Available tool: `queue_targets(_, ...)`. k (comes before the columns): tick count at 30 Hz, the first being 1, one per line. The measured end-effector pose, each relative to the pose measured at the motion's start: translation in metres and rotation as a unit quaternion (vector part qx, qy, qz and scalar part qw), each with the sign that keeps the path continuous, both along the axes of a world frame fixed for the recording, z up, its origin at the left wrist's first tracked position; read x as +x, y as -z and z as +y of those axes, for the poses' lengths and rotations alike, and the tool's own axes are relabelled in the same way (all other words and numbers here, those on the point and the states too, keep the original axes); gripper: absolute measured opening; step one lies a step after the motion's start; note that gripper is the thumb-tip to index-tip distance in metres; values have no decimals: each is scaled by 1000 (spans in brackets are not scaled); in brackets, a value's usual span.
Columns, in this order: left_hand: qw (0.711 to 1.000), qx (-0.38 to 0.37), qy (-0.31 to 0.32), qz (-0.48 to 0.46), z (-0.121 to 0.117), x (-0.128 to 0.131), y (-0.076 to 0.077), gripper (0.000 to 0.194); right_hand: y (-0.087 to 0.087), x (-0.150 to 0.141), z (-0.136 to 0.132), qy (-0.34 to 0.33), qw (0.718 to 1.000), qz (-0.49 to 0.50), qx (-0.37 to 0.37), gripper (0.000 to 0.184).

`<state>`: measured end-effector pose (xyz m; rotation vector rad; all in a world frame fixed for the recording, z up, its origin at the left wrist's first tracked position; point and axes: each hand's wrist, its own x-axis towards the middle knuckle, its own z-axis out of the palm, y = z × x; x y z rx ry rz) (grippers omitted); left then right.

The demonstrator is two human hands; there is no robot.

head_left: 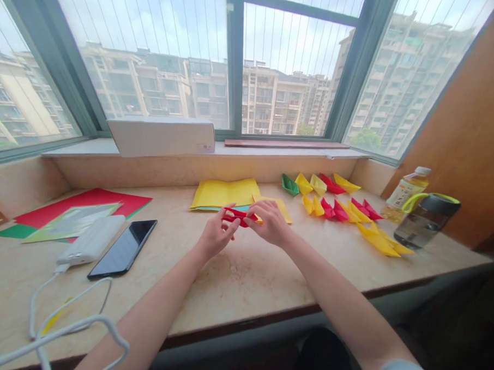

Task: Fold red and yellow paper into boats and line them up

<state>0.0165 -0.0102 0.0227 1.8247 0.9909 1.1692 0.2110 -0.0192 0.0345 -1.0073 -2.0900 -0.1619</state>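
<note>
A small piece of folded red paper [236, 216] is held up between both hands over the middle of the marble counter. My left hand [217, 233] grips its left end, thumb in front and fingers behind. My right hand [269, 221] pinches its right end between thumb and fingers. The fingers hide part of the folds. Just behind the hands lie yellow paper sheets [226, 192], with a light blue edge showing beneath. To the right stand several folded paper boats, among them a green boat [290, 184] and a large yellow boat [381, 240].
At the right end stand a drink bottle [406, 192] and a dark tumbler [428, 220]. On the left lie a phone [123, 249], a white power bank [92, 239] with a cable [73, 324], and red paper [125, 201]. A white box [163, 137] rests on the sill.
</note>
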Motion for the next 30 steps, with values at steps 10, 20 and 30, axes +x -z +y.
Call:
queue_targets(10,999,-14,-27,-12,4,-2,2,55,2,5,4,-1,1000,30,4,29)
queue_targets(20,992,-93,-21,-86,6,-3,-1,57,6,6,6,-6,1000,18,-10,52)
queue_targets(30,994,-83,1,-69,8,-3,2,56,14,7,16,-27,989,133,-61,29)
